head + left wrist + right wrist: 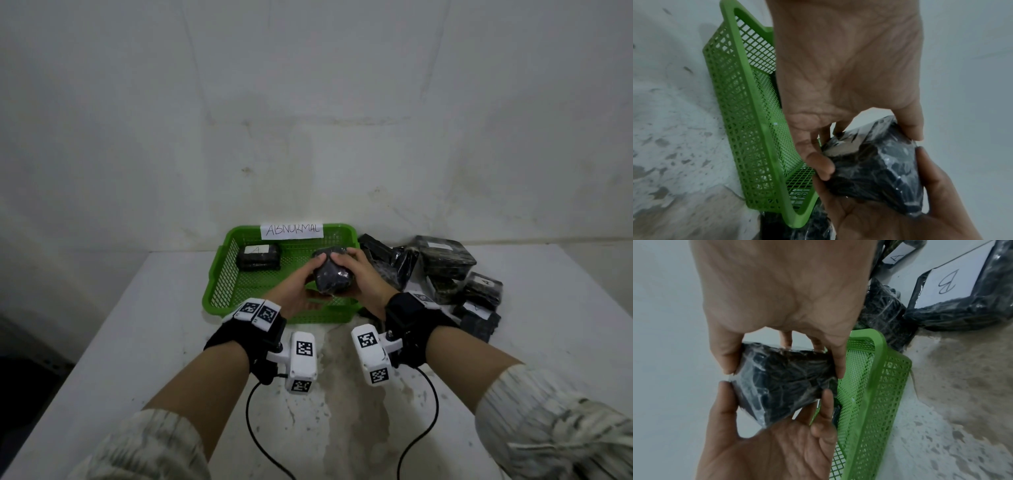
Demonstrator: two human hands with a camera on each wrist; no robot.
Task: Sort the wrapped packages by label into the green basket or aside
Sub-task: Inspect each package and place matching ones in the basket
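Both hands cradle a small dark package wrapped in glossy clear film [333, 273] above the near right part of the green perforated plastic basket [219, 274].

The left hand [301, 291] curls under and round its left side, thumb pressed on the film; the right hand [359, 274] curls over its right side, fingertips pinching the far edge. No label faces any camera. The package looks light, blocky and fairly firm, its crinkled film probably slippery, so gripping across the flat faces seems safest. Another wrapped block marked A [258, 260] lies in the basket's far left; a heap of wrapped packages [445, 274] sits right of it on the mottled white table [137, 325].
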